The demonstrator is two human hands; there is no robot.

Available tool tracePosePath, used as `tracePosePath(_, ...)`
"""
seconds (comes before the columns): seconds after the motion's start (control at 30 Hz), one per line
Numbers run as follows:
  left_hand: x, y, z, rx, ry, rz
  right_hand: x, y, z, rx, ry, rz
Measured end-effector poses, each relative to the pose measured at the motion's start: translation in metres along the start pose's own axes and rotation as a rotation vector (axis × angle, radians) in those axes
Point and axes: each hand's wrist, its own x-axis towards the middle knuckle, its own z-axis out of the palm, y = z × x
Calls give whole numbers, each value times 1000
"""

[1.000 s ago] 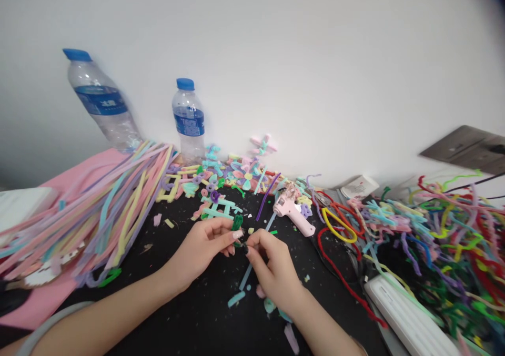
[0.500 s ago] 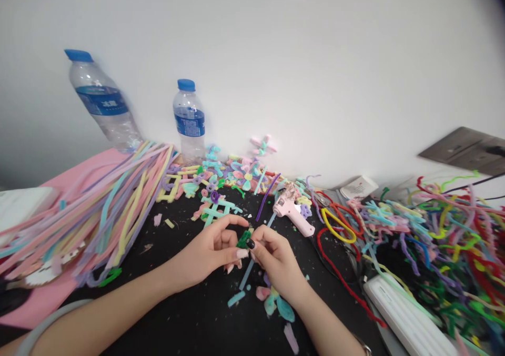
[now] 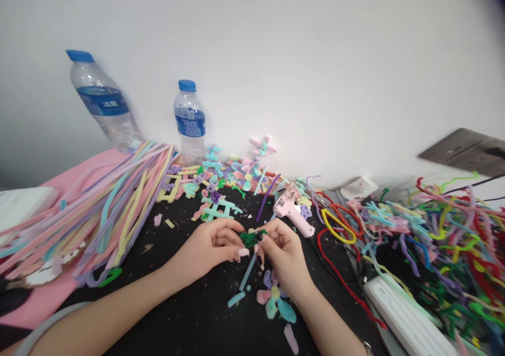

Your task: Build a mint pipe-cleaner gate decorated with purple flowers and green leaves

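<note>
Head view: the green piece (image 3: 248, 238) is between the hands, its long axis roughly sideways. The right hand (image 3: 286, 256) pinches its right end with thumb and finger closed. The left hand (image 3: 209, 248) is just beside the other end, thumb and forefinger a little apart; touching or not, I cannot tell.

- Between our hands, our right hand (image 3: 284, 252) pinches a green fuzzy piece (image 3: 248, 238); our left hand (image 3: 211, 246) curves beside it, thumb and forefinger parted.
- From there we see a fuzzy flower (image 3: 275, 294) at five o'clock.
- Our pink glue gun (image 3: 295, 217) lies at two.
- Our upright bottle (image 3: 190, 119) stands at eleven, long fuzzy stems (image 3: 122, 198) at ten.
</note>
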Motion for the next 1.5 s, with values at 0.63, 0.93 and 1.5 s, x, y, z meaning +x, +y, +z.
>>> tracePosePath(0.63,-8,-2,-3,667,123,353,-6,6,8,214,-98,93)
tracePosePath(0.93,-10,-4,-7,833,139,676,-5,5,7,254,-115,120)
tracePosePath(1.5,-5,-2,-13,826,135,628,0,0,-3,168,-152,99)
